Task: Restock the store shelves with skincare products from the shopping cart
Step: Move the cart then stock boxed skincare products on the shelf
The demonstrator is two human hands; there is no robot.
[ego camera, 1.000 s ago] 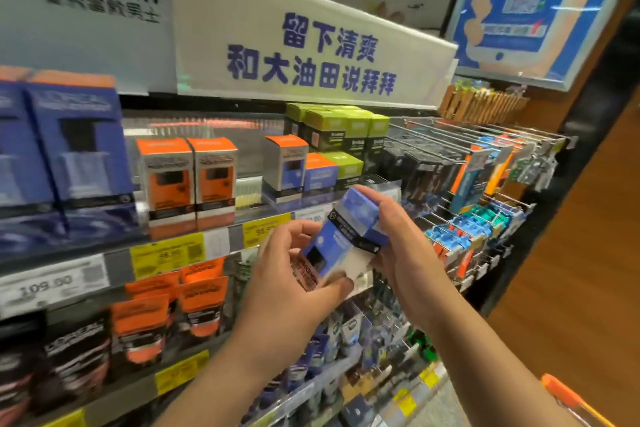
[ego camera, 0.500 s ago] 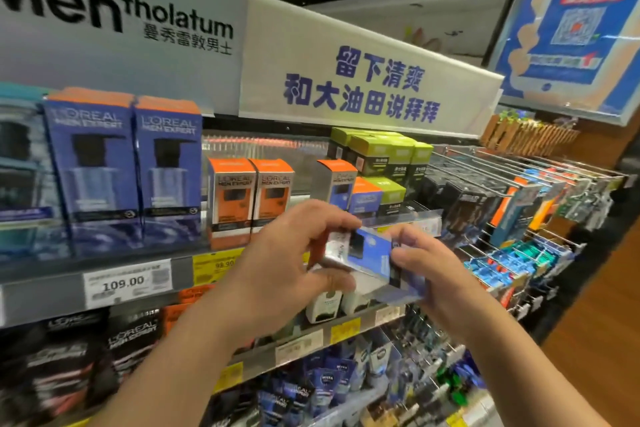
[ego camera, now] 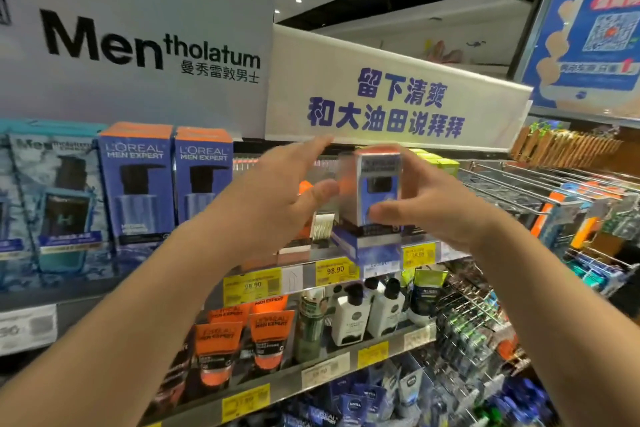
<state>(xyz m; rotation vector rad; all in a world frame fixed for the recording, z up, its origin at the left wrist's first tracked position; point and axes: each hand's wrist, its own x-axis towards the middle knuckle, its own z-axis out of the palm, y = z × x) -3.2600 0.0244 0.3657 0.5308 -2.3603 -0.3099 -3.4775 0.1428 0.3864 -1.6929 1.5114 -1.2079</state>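
Observation:
A small blue L'Oreal box with an orange top (ego camera: 379,180) stands upright over a flat blue box (ego camera: 367,248) on the upper shelf (ego camera: 301,276). My right hand (ego camera: 436,208) grips it, thumb on its front face and fingers behind. My left hand (ego camera: 277,191) hovers just left of the box with fingers spread and straight, holding nothing; its thumb is close to the box's left side. Motion blur hides whether the box rests on the one beneath. The shopping cart is out of view.
Tall blue L'Oreal pump boxes (ego camera: 138,184) stand at the left of the same shelf, green boxes (ego camera: 433,158) behind the held box. Below are orange tubes (ego camera: 270,336) and white pump bottles (ego camera: 349,319). Wire hooks with hanging packs (ego camera: 519,191) jut out on the right.
The box went from tilted between both hands to upright at the shelf, higher and farther in. My left hand let go and opened; my right hand keeps hold.

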